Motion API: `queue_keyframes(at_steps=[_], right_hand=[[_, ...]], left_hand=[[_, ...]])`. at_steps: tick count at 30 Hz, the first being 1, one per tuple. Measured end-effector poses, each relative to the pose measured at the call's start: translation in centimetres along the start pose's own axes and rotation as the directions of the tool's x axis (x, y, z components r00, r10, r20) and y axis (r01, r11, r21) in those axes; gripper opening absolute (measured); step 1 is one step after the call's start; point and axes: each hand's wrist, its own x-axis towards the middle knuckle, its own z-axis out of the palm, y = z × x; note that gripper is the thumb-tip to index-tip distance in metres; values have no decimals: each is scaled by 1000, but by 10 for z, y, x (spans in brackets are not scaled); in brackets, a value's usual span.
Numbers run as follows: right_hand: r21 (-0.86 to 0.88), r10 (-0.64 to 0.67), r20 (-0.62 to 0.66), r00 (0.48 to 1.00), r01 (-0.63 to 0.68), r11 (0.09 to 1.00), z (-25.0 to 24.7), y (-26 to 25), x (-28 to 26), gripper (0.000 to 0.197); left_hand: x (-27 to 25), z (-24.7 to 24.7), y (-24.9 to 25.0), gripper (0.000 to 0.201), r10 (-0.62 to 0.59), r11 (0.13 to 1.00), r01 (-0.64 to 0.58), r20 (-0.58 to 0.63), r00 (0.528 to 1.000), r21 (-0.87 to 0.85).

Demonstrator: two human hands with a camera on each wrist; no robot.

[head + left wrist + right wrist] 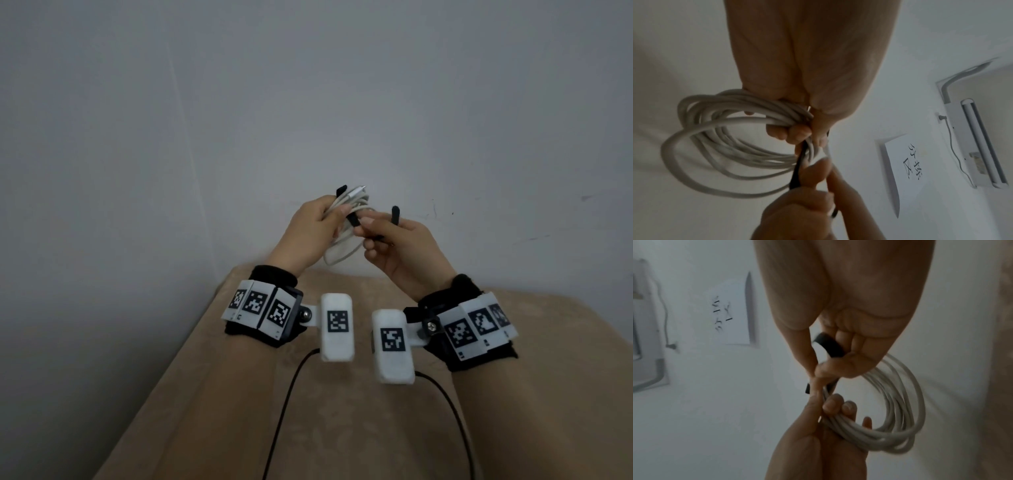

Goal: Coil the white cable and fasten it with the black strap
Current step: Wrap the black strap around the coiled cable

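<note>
The white cable (pixel 342 240) is wound into a coil of several loops (pixel 719 138) and held up in the air in front of the wall. My left hand (pixel 315 226) grips the bundled side of the coil (pixel 869 431), fingers curled round it. My right hand (pixel 387 240) pinches the black strap (pixel 354 221) right beside the left fingers, where the strap crosses the bundle. One strap end (pixel 395 214) sticks up behind the right thumb, and a curved piece (pixel 830 345) shows in the right palm. A cable plug (pixel 356 190) points up from the coil's top.
A tan cloth-covered table (pixel 308 428) lies below the hands, its far edge near the grey wall (pixel 308 102). Two black leads (pixel 284 411) run from the wrist cameras across the cloth. A paper sheet with handwriting (pixel 906 170) and a white fixture (pixel 972 142) are on the wall.
</note>
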Motion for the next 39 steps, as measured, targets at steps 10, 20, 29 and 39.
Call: queue_keyframes(at_steps=[10,20,29,39], right_hand=[[-373,-230,70,971,239,897,-4,-14,-7,8],[-594,-333,152,931,355,722,-1,-22,-10,13],[-668,-601,130,789,518,535,-9,-26,-10,13],[-611,-582,47,812,484,627,-16,-23,-6,13]], left_hand=[[1,1,-7,28,-88,996,90,-79,993,22],[2,4,-8,26,-111,986,119,-74,991,114],[-2,12,5,32,-73,981,43,157,985,189],[-5,28,15,32,-60,984,10,274,960,178]])
